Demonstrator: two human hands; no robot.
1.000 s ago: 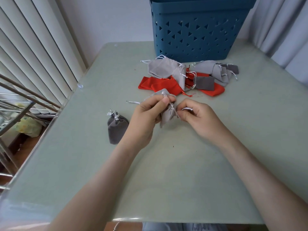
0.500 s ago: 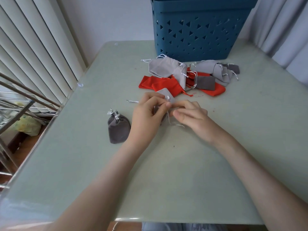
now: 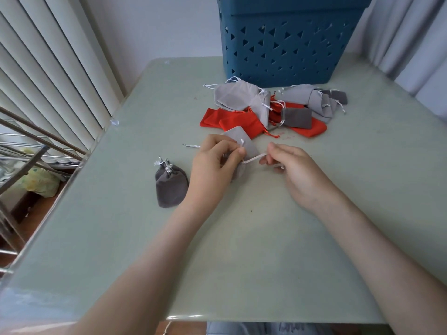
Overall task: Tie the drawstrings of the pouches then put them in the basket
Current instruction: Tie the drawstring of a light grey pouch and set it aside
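Gripped at its gathered neck by the curled fingers of the left hand (image 3: 212, 163), low over mid-table (image 3: 242, 250): a light grey pouch (image 3: 243, 141), flat end pointing away toward the heap. Stretched rightward from that neck, a white drawstring (image 3: 254, 158), pinched between thumb and fingertips of the right hand (image 3: 297, 169), other fingers loosely curled. Just left of the left wrist, lying tied on the table, a dark grey pouch (image 3: 170, 187). Beyond both hands, a heap of pouches (image 3: 242, 95), grey and red. Behind the heap, at the far edge, a blue basket (image 3: 287, 44); inside hidden from this angle, contents impossible to tell.
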